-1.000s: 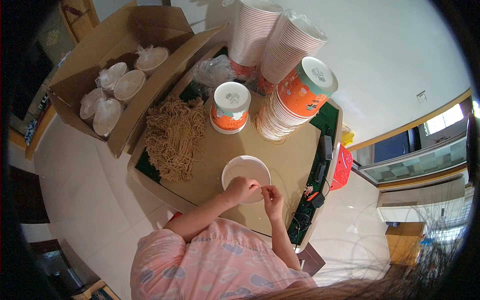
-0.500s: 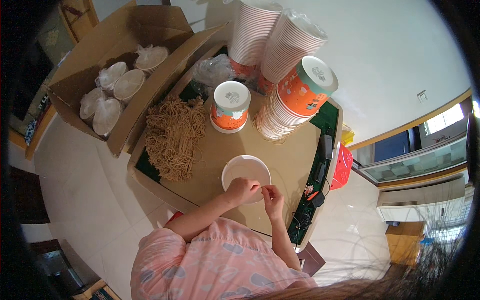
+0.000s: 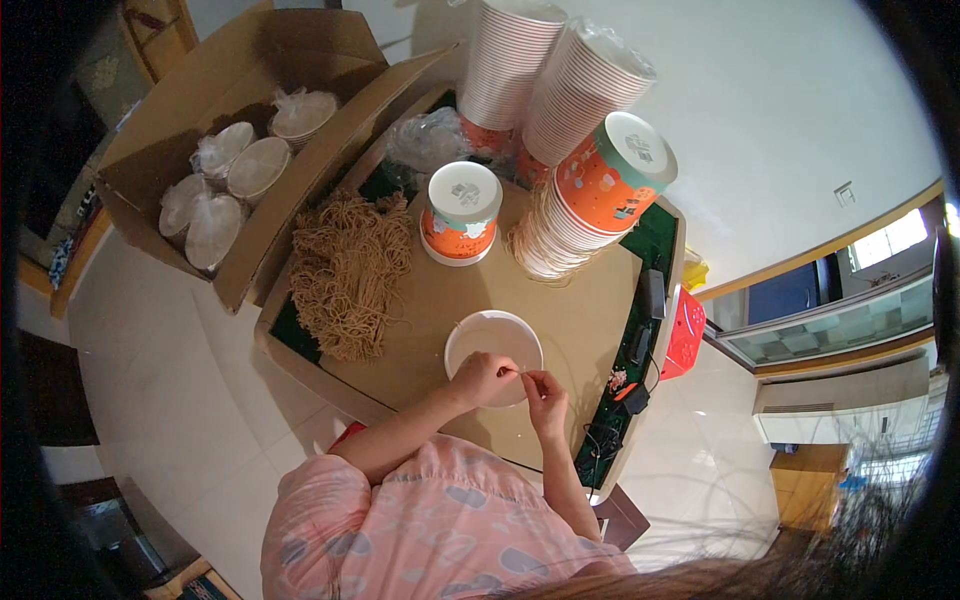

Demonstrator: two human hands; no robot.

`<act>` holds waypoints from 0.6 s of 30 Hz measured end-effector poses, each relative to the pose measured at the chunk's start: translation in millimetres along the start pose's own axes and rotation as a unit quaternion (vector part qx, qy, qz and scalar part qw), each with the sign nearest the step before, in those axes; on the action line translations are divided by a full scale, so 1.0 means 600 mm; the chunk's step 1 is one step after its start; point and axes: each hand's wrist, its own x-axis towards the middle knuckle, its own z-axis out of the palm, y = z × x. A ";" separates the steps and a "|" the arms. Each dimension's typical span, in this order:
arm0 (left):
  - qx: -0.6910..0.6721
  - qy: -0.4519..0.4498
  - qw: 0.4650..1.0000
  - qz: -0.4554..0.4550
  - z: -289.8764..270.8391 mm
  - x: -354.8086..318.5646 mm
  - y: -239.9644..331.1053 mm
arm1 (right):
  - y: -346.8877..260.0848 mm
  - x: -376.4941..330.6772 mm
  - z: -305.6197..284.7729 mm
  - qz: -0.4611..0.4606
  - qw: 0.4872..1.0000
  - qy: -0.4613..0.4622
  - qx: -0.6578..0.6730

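Both hands meet over the near side of a white paper bucket (image 3: 470, 345) whose open mouth faces up. My left hand (image 3: 484, 380) is closed in a pinch, and my right hand (image 3: 546, 400) pinches right beside it. Between the fingertips is what looks like a tan cord, too thin to follow clearly. To the left lies a loose heap of tan cords (image 3: 352, 275). Beyond the open bucket an orange and green paper bucket (image 3: 462, 215) stands upside down. Right of it leans a nested stack of such buckets (image 3: 600, 195), with cords hanging along its side.
Two tall stacks of buckets (image 3: 508, 65) rise at the table's back, beside crumpled clear plastic (image 3: 428, 140). A cardboard box (image 3: 270, 235) with plastic-wrapped bucket stacks stands left. Black adapters and cables (image 3: 640, 345) line the table's right edge, near a red plastic basket (image 3: 686, 335).
The two hands stay pinched together and have shifted only very slightly. The open bucket has barely moved; everything else stands as before.
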 end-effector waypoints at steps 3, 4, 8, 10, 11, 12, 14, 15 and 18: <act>0.012 0.006 1.000 0.015 0.000 0.002 0.003 | 0.005 0.000 -0.001 -0.007 1.000 -0.002 0.002; 0.012 0.006 1.000 0.014 -0.001 0.002 0.004 | 0.001 0.000 -0.001 -0.012 1.000 -0.002 0.001; 0.019 -0.007 1.000 0.014 -0.002 0.003 0.008 | 0.005 -0.001 -0.001 -0.013 1.000 -0.002 0.010; 0.023 -0.006 1.000 0.017 -0.001 0.002 0.008 | 0.004 -0.001 -0.001 -0.014 1.000 -0.004 0.007; 0.031 0.004 0.999 0.027 0.000 0.001 0.009 | 0.004 -0.001 -0.001 -0.015 1.000 -0.007 0.003; 0.038 0.013 0.999 0.037 0.000 0.001 0.011 | 0.003 -0.001 -0.002 -0.014 1.000 -0.006 0.003; 0.053 0.009 0.997 0.056 -0.002 0.002 0.014 | 0.002 -0.001 -0.002 -0.017 1.000 -0.006 0.008; 0.068 0.005 0.995 0.076 -0.003 0.002 0.015 | 0.000 -0.001 -0.001 -0.017 1.000 -0.007 0.008; 0.093 0.000 0.991 0.097 0.000 0.001 0.009 | -0.003 -0.002 -0.001 -0.019 1.000 -0.007 0.018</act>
